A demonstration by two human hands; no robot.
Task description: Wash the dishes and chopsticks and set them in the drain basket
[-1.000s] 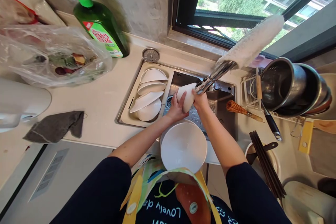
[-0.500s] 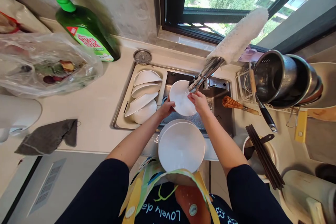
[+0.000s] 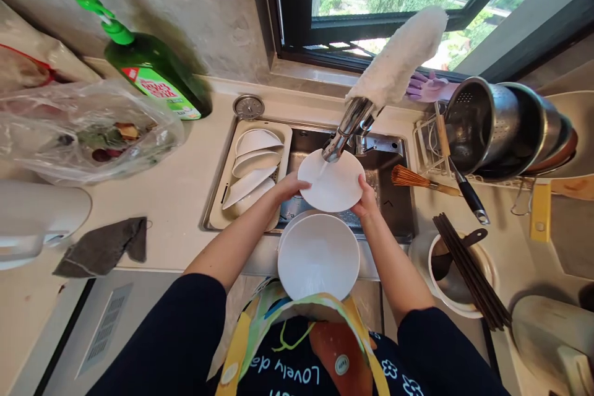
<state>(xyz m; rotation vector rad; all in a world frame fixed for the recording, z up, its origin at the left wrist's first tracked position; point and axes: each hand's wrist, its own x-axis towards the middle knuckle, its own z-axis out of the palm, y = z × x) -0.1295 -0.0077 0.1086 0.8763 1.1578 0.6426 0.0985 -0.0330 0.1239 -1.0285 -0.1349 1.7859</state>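
Observation:
A white plate (image 3: 331, 185) is held between both hands over the sink, under the chrome faucet (image 3: 346, 127). Water runs from the spout onto its surface. My left hand (image 3: 292, 187) is closed on the left rim, thumb on top. My right hand (image 3: 365, 198) grips the right rim with the thumb at the edge. Just below, nearer my body, stacked white bowls or plates (image 3: 319, 257) stand at the sink's front edge. To the left, several white dishes (image 3: 257, 164) lean in a cream draining tray (image 3: 216, 213).
A metal sink basin (image 3: 390, 198) lies under the plate. On the right are a brush (image 3: 413, 178), a rack of pots (image 3: 487, 130) and dark chopsticks (image 3: 468, 272) across a pot. Leftward are a green soap bottle (image 3: 158, 74), a plastic bag (image 3: 88, 130) and a grey cloth (image 3: 109, 247).
My right hand has moved from the plate's upper side beside the spout to its right rim. The plate has turned and looks flatter, more directly below the spout. The view has shifted slightly.

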